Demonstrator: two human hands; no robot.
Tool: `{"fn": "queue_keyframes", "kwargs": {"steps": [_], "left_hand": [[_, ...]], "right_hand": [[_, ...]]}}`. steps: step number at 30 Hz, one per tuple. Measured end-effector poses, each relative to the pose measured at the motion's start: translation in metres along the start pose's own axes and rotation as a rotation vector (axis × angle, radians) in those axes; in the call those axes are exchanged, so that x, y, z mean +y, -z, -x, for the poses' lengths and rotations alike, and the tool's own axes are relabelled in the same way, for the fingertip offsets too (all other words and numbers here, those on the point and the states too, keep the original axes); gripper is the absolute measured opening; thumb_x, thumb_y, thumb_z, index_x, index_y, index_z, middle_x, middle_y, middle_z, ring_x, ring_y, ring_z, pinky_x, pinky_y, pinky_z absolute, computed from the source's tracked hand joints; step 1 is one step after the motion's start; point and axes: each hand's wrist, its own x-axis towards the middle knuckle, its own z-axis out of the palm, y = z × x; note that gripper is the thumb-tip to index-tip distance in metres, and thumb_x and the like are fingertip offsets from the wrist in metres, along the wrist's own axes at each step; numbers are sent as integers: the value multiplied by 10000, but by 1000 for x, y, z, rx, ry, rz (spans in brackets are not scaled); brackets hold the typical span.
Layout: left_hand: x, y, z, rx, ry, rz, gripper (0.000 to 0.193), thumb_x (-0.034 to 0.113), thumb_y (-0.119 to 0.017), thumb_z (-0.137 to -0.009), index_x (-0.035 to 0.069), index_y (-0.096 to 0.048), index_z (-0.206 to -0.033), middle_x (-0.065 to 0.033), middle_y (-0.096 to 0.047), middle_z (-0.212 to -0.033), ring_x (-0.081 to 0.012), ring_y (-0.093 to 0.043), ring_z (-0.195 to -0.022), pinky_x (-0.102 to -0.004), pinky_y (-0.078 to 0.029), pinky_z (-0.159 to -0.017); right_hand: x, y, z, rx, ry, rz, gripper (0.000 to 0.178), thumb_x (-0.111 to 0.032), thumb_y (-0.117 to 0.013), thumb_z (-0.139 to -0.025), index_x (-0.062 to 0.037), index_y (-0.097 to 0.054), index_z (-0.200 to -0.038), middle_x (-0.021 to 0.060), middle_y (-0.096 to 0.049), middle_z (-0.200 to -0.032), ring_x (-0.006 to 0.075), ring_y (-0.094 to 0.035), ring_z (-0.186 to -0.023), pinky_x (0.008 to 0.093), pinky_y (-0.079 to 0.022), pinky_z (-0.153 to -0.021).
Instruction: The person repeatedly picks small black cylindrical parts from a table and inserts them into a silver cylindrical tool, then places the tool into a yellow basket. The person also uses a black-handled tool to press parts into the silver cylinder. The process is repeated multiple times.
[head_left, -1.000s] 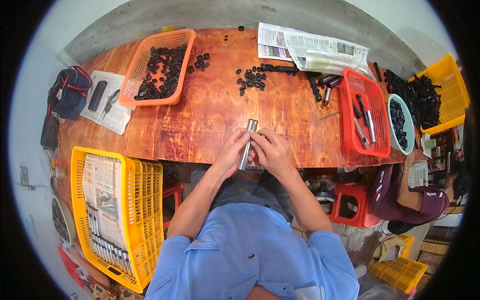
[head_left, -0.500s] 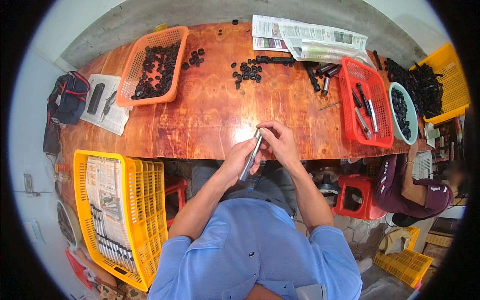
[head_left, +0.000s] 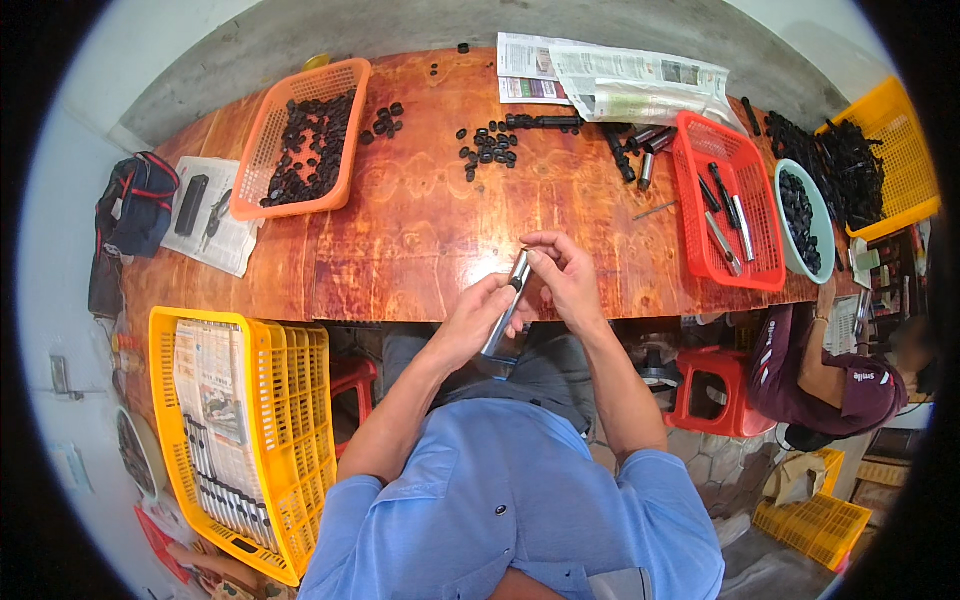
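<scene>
A slim silver metal tube [head_left: 497, 336] slants between my hands at the table's front edge, with a dark band partway along it. My left hand [head_left: 470, 320] is closed around its middle, thumb on top. The fingers of my right hand [head_left: 570, 285] pinch the tube's upper end; the fingertips hide part of it. Farther off on the wooden table [head_left: 420, 220] lies a loose group of small black rings or caps [head_left: 493, 150]. Beside them are a black rod-like part [head_left: 545, 122] and several black and silver tubes [head_left: 648, 165].
An orange basket [head_left: 352, 150] of small black parts stands at left. A red basket [head_left: 735, 278] with tubes, a pale green bowl [head_left: 826, 235] and a yellow crate [head_left: 915, 160] are at right. A yellow crate [head_left: 290, 400] with newspaper and tubes sits near left. Another person's sleeve [head_left: 865, 385] shows at right.
My right hand has moved slightly up along the tube. A dark band between two silver stretches now shows beside my left thumb. The whole view has shifted a little.
</scene>
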Motion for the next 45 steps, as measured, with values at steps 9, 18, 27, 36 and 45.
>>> {"fn": "queue_keyframes", "kwargs": {"steps": [9, 18, 27, 36, 45], "left_hand": [[5, 25, -20, 180, -631, -1129, 343, 135, -632, -931, 4, -553, -1239, -168, -628, -1013, -332, -617, -919, -413, -489, -823], [15, 44, -52, 174, -796, -1622, 436, 143, -722, -836, 6, -579, -1224, -146, -619, -1034, -331, -610, -939, -417, -501, -821], [9, 41, -54, 228, -768, -1503, 367, 142, -692, -855, 24, -598, -1189, -130, -609, -1035, -315, -610, -961, -418, -499, -826], [8, 37, -50, 270, -711, -1467, 341, 147, -744, -825, 55, -641, -1136, -96, -636, -1002, -295, -629, -945, -401, -508, -813], [10, 40, -53, 281, -720, -1469, 324, 161, -769, -792, 84, -681, -1094, -64, -635, -965, -262, -618, -911, -389, -471, -760]], "right_hand": [[7, 20, -21, -112, 35, 236, 278, -142, -614, -952, 27, -648, -1169, 78, -686, -987, 143, -635, -913, 291, -512, -823], [13, 21, -54, -66, 45, 564, 246, -95, -599, -909, 34, -673, -1104, 137, -686, -994, 243, -650, -893, 339, -506, -777], [25, 26, -51, -61, 314, 620, 192, -25, -633, -865, 30, -690, -1040, 174, -693, -1050, 328, -662, -981, 375, -513, -859], [35, 24, -41, -15, 449, 621, 177, 24, -654, -849, 30, -678, -1024, 149, -694, -1038, 309, -658, -972, 360, -513, -863], [38, 22, -41, 35, 494, 687, 155, -21, -667, -834, 15, -679, -985, 146, -693, -1010, 336, -637, -956, 397, -502, -854]]}}
